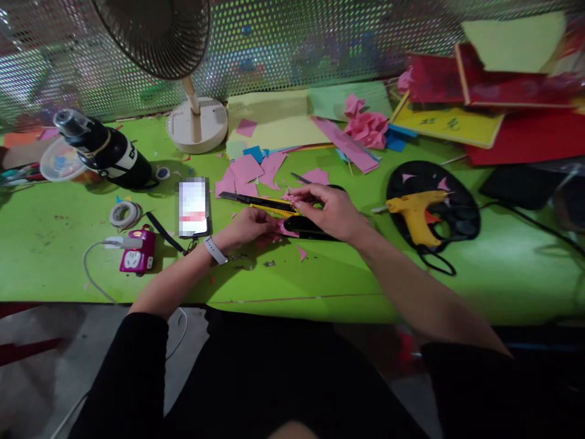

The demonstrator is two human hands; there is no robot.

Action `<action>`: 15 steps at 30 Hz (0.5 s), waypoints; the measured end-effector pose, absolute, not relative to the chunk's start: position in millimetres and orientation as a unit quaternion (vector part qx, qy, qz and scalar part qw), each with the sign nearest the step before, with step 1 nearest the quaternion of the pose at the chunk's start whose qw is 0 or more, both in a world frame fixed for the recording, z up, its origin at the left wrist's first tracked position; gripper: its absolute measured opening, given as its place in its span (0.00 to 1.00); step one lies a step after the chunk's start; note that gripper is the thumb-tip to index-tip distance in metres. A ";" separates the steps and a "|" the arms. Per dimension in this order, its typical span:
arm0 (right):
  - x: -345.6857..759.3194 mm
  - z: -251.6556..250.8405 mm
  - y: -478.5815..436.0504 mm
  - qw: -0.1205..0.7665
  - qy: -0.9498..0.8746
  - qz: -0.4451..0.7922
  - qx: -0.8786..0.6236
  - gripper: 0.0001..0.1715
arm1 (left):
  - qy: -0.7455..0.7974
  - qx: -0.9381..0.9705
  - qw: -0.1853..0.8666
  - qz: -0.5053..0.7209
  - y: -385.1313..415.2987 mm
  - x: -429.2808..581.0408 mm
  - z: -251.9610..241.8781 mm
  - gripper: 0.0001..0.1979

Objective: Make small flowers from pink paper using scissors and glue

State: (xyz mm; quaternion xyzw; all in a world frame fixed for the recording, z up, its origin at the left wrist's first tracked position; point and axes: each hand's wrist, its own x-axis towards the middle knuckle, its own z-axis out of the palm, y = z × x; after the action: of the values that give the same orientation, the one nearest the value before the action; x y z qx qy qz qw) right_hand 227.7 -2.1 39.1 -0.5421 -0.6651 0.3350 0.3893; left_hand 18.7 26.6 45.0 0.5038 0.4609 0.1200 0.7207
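My left hand (251, 226), with a pale watch band (215, 250) at its wrist, rests low over the green table (283, 280). Its fingers are bent together at a small pink paper piece (291, 227). To its right, my right hand (320, 207) is closed in a pinch above a black tool (311, 227); a slim pointed tool (300, 178) sticks out beyond its fingers. What its fingertips pinch is too small to make out. A utility knife (256, 200) lies just behind both hands. Pink paper squares (245, 169) lie behind the knife.
A phone (192, 207), tape roll (125, 214), purple power adapter (138, 251) and black bottle (114, 155) are at left. A fan (196, 125) stands behind. Crumpled pink paper (365, 127) lies farther back. A yellow glue gun (418, 213) rests on a black tray (466, 213) at right.
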 end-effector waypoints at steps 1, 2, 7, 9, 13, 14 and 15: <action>227.1 38.6 -1.9 0.392 -0.666 0.331 -0.542 0.13 | 0.458 0.500 0.724 0.128 26.2 19.9 43.9 0.04; 226.7 38.0 -1.5 0.394 -0.666 0.326 -0.542 0.13 | 0.455 0.495 0.728 0.135 26.1 21.0 43.0 0.04; 222.5 38.1 5.8 0.393 -0.673 0.300 -0.550 0.13 | 0.471 0.478 0.725 0.153 26.3 24.1 40.5 0.07; 217.4 40.5 11.0 0.377 -0.683 0.281 -0.558 0.13 | 0.478 0.477 0.721 0.155 25.4 24.5 39.0 0.08; 200.1 44.4 23.5 0.311 -0.720 0.224 -0.578 0.16 | 0.473 0.492 0.714 0.156 24.1 23.7 34.8 0.07; 195.4 44.4 26.4 0.293 -0.730 0.207 -0.582 0.17 | 0.473 0.497 0.711 0.154 24.2 23.5 33.6 0.07; 191.1 44.0 28.9 0.275 -0.738 0.192 -0.585 0.18 | 0.474 0.499 0.709 0.152 24.3 23.3 32.3 0.06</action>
State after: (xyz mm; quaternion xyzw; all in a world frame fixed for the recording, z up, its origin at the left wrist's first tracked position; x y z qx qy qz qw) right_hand 191.1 28.9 44.0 -0.5853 -0.7380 0.1924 0.2752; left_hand 23.3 24.3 32.3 0.4991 0.4738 0.1516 0.7095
